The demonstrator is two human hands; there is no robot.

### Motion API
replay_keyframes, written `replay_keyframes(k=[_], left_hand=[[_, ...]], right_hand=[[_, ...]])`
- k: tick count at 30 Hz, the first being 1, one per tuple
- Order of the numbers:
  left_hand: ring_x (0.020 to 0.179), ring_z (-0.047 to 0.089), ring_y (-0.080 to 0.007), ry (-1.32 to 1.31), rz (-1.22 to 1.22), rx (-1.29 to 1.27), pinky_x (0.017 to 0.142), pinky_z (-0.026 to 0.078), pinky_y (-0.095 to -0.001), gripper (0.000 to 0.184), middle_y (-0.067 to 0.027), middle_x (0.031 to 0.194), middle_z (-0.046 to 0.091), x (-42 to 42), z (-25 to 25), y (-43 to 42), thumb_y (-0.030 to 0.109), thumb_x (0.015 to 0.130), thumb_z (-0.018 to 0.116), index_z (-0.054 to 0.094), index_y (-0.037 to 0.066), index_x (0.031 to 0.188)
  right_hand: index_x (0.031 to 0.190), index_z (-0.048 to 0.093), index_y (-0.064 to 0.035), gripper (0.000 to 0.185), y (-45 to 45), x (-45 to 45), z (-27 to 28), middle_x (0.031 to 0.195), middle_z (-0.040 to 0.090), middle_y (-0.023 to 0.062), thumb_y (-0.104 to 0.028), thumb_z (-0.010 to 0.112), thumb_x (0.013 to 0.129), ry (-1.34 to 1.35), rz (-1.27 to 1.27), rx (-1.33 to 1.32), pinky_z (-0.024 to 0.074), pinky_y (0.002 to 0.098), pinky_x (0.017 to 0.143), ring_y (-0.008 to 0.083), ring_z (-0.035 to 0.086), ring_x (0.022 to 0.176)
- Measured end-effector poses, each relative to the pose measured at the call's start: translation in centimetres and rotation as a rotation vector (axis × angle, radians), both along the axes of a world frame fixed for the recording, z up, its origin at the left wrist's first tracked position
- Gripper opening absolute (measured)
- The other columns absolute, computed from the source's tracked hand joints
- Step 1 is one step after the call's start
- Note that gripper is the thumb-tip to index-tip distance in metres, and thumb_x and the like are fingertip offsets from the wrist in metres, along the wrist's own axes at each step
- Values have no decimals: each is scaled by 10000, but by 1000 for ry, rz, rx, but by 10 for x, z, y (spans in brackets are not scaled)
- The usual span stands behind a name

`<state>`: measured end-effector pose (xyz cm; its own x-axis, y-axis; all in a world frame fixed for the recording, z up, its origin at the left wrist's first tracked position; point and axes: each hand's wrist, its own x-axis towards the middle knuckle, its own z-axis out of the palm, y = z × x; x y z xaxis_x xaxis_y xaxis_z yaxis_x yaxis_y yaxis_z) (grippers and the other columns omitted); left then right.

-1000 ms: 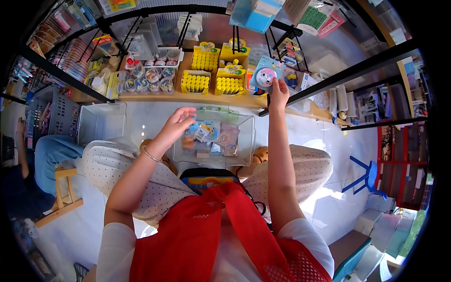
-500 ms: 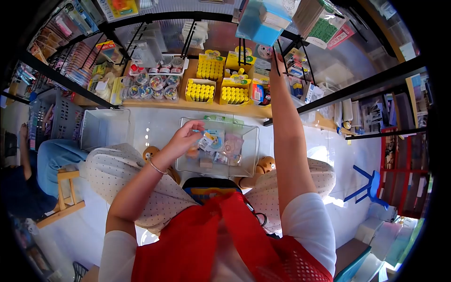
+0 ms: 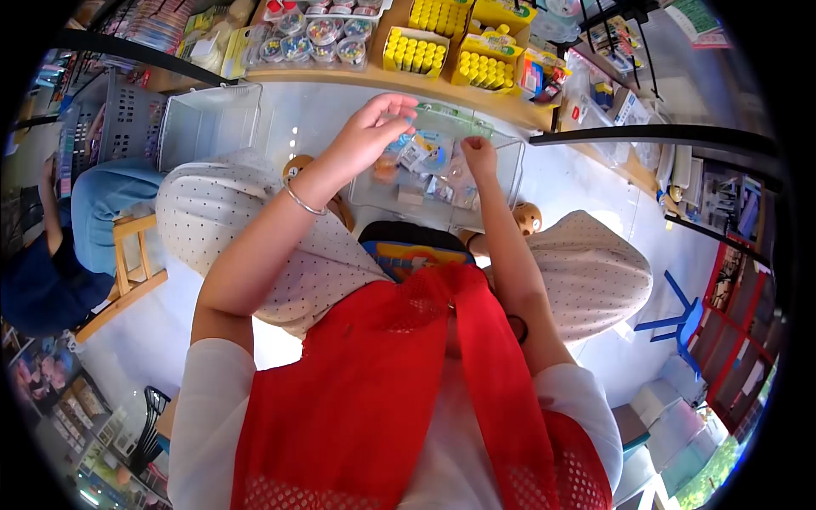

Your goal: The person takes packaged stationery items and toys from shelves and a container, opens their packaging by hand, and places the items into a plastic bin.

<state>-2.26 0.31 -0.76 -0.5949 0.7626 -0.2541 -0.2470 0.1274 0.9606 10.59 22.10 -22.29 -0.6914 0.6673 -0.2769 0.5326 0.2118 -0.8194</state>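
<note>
A clear plastic bin (image 3: 374, 202) stands on the floor between the person's feet, with several small packaged goods (image 3: 427, 151) in clear bags inside it. Over the bin's left side is my left hand (image 3: 374, 134), its fingers loosely curved and the thumb apart, with nothing plainly held. My right hand (image 3: 480, 158) is above the right part of the bin, its fingers drawn together and pointing down. Whatever may be between those fingers is hidden. Beneath the hands lie a blue-and-white packet and a small tan block (image 3: 410, 195).
A wooden shelf (image 3: 357, 81) ahead carries boxes of yellow-capped sticks (image 3: 415, 53) and round clear tubs (image 3: 323, 32). An empty-looking clear bin (image 3: 208, 119) and a grey basket (image 3: 123, 110) stand left, near a seated person (image 3: 51, 280). A blue stool (image 3: 680, 319) lies right.
My right hand has come down from the hanging rack ahead to above the bin. My left hand remains over the bin's left side. The view has tilted downward.
</note>
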Motion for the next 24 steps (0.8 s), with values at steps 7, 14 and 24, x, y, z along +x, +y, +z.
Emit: replay_keyframes(k=[7, 14, 24], left_hand=[[944, 545, -119, 42, -14, -25, 790, 399, -233, 299, -32, 1079, 519, 0, 4, -9, 128, 873, 470, 467, 90, 1169], [947, 546, -122, 52, -1, -16, 792, 396, -237, 306, -39, 1088, 512, 3, -4, -13, 113, 867, 469, 462, 91, 1173], [944, 545, -122, 38, 3, -33, 780, 399, -235, 308, -48, 1088, 511, -2, -5, -14, 109, 865, 472, 457, 83, 1171]], right_hand=[[917, 602, 44, 375, -31, 22, -103, 799, 633, 163, -188, 653, 626, -324, 44, 31, 470, 374, 700, 280, 611, 767], [887, 612, 52, 367, -35, -5, -115, 722, 613, 137, -164, 679, 597, -294, -124, -428, 457, 328, 476, 225, 601, 596], [857, 591, 41, 340, -34, -15, -139, 716, 602, 118, -178, 713, 628, -270, -171, -604, 435, 301, 438, 183, 555, 533]])
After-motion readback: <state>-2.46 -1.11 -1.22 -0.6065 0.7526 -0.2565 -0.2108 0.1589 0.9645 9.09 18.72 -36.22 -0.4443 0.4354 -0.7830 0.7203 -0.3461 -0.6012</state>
